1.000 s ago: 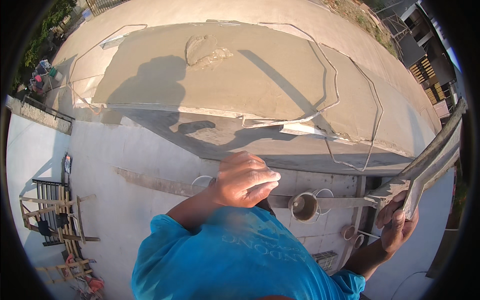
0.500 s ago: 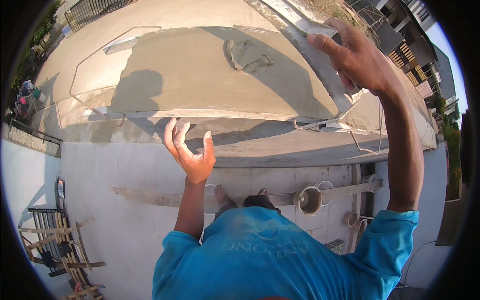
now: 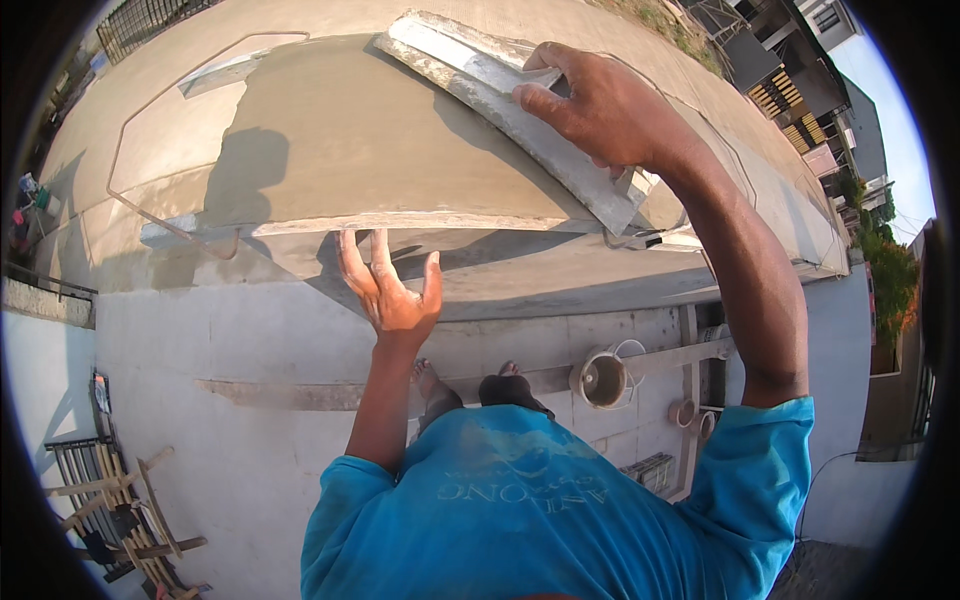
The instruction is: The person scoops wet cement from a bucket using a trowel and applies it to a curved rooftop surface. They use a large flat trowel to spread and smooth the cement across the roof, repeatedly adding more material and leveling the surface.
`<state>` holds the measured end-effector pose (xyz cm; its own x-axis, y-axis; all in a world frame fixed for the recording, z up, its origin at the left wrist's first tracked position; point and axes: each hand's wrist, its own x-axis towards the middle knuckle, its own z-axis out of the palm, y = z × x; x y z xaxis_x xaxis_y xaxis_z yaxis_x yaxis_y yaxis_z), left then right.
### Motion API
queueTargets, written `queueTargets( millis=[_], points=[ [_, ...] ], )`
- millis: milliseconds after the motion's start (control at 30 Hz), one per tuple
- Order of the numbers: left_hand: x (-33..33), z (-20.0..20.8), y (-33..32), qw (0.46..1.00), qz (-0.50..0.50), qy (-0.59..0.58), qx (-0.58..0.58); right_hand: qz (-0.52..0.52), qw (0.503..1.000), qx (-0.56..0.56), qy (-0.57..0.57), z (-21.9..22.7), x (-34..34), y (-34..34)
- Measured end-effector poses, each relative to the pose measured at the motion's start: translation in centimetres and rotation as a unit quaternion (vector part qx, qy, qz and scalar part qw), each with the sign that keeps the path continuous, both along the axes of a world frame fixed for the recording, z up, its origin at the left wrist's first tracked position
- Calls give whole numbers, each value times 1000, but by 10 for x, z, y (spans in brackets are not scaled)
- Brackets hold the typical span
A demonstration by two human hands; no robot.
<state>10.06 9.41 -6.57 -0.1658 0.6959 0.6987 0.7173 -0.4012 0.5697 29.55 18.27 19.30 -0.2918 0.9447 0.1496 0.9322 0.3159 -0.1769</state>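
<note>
Head view, so we're looking straight down at our own two hands. Containers first: on the pale floor (image 3: 250, 330) we've got a bucket (image 3: 578, 378) with a thin pale handle (image 3: 641, 373) looping out to its right, brownish-grey inside with a small light spot, and we can't tell if that's liquid or just coated walls. It overlaps a long plank (image 3: 280, 393) from up here; on it or beside it, hard to say. Lower right of it sit two little brownish pots (image 3: 682, 412) just beside each other, insides too small to make out. For writing, we can spot faded lettering on the blue shirt (image 3: 520, 500), upside down from our angle. The right hand (image 3: 600, 105) has its grip snug on the back of a long grey-white float (image 3: 505, 115), which lies at a slant over the wet-looking mortar (image 3: 360, 140), one end by the front of the ledge (image 3: 530, 280). The left hand (image 3: 400, 300) has a wide, empty grip, fingers spread, tips right up at the pale edge strip (image 3: 420, 221), and we can't tell if they're pressing
</note>
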Motion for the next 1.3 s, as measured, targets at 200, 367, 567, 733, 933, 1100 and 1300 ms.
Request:
queueTargets(
  millis=[200,367,567,733,933,1100,1300],
  points=[
    [-1,3,-1,1000,-4,-5,1,-94,994,-59,-12,8,17,14],
    [-3,3,-4,1000,-2,-19,-7,-113,987,-107,35,8,36,21],
    [-9,9,-8,999,-22,-29,-26,-153,982,-103,32,4,68,33],
    [-26,16,-17,995,-66,-30,-69,-187,981,-59,-8,1,84,37],
    [-53,5,-27,989,-120,-30,-81,-134,969,-152,140,1,69,27],
    [-56,7,-28,980,-132,-25,-144,-114,970,-176,124,-1,14,31],
    [-58,5,-27,983,-120,-22,-139,16,951,-263,161,10,-40,6]
  ],
)
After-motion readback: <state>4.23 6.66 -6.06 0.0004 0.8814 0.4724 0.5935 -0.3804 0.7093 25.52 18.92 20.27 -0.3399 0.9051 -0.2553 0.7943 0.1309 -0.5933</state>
